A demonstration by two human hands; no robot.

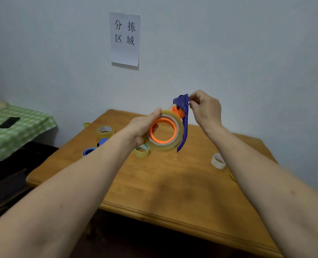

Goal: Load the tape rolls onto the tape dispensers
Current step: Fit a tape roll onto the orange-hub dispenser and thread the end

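Pale grey-blue wall (229, 53) at the back, with a white paper sheet (125, 39) stuck on it, four black characters printed. Below it a wooden counter (173, 183), seen cornerwise. Off to the left, a green checked cloth (14, 135) with a dark phone (9, 122) lying on it.

Held up in the air above the far part of the counter: a large yellowish tape roll (163, 148), gripped by the left hand (141, 127), thumb pressed on the upper rim, one finger visible through the hole. Inside the white core of the roll an orange ring (162, 141), fitting closely. Blue dispenser (185, 127) running down along the right side of the roll, touching it, triangular head up. Head pinched by the right hand (205, 107) between thumb and fingertips, other fingers curled in.

Lying on the counter, apart from each other: a yellowish roll (106, 131) near the far left corner, a small greenish roll (141, 152) just under the left wrist, a whitish roll (218, 161) beside the right forearm. Also some blue plastic parts (89, 151) at the left edge, partly hidden by the left forearm, too blurred for telling more.
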